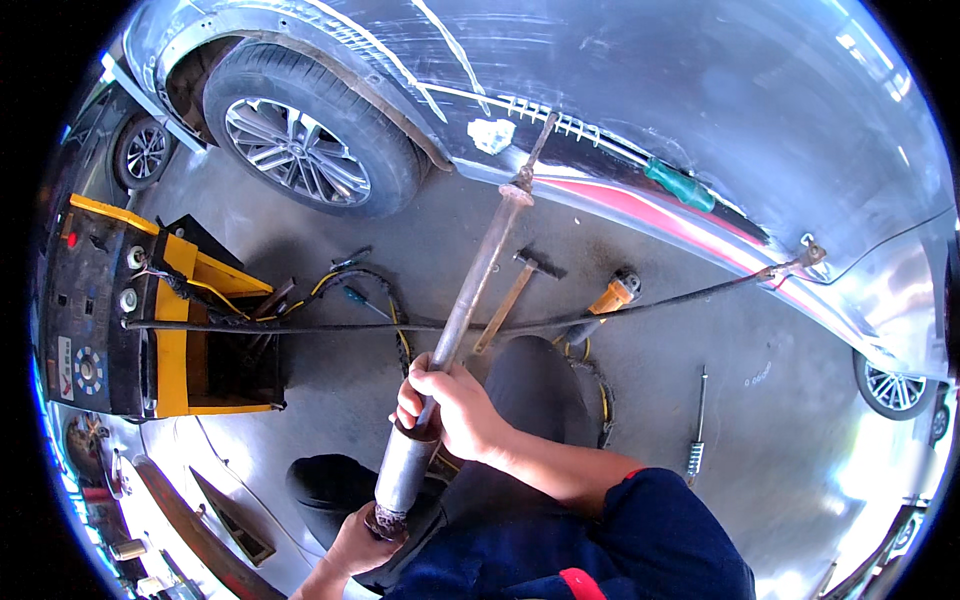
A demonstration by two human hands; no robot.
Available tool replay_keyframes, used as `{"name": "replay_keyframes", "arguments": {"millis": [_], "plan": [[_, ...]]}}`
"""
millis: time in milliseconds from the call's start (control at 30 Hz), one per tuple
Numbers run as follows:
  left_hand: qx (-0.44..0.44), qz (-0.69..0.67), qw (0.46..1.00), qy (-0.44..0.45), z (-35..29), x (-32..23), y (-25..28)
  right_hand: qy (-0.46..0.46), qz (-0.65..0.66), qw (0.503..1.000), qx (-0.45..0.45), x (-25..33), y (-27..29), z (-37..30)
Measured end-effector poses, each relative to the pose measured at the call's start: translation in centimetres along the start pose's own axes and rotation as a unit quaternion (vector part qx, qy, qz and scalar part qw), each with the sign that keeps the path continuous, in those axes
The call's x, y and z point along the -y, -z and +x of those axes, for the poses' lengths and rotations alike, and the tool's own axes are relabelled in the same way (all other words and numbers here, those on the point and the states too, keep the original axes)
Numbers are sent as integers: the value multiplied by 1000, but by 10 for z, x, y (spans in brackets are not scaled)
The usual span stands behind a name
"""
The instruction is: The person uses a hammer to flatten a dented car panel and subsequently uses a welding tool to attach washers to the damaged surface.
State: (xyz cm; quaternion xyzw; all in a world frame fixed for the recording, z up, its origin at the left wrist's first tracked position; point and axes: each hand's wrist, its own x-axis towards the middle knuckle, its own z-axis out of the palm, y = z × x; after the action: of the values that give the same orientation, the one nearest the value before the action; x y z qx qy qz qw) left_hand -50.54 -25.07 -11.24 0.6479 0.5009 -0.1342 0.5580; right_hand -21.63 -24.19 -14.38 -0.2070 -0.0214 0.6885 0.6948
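Note:
A long metal slide hammer (485,255) slants up from my lap to the side of a grey car (700,90). Its hooked tip meets a row of small metal pull rings (582,128) on the scraped panel. A rod with a green handle (680,186) runs through these rings. My left hand (362,542) is closed round the slide hammer's lower end, below the cylindrical weight (402,472). Higher up, my right hand (455,402) wraps the shaft just above that weight. A crumpled white lump (491,135) sits on the panel left of the hooked tip.
On the left stands a black and yellow machine (105,320); its dark cable (620,312) crosses to a clamp (808,254) on the car. A hammer (508,300), an orange grinder (612,295) and a thin rod tool (697,435) lie on the floor. The car's wheel (300,150) is ahead left.

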Motion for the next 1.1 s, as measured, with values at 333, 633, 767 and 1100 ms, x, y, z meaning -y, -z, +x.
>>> {"name": "replay_keyframes", "arguments": {"millis": [333, 633, 767, 1100], "plan": [[-57, 77, 995, -12, -41, -12, 20, 44, -64, 992, 101, -31, -27, -3], [-125, 90, 986, -64, -73, -8, 11, 76, -68, 989, 105, -21, -43, -14], [-124, 69, 990, -27, -81, -27, 10, 156, -14, 987, 33, 88, -41, 33], [-89, -5, 995, -48, -53, -5, -12, 49, -17, 998, 31, -52, -29, -37]]}}
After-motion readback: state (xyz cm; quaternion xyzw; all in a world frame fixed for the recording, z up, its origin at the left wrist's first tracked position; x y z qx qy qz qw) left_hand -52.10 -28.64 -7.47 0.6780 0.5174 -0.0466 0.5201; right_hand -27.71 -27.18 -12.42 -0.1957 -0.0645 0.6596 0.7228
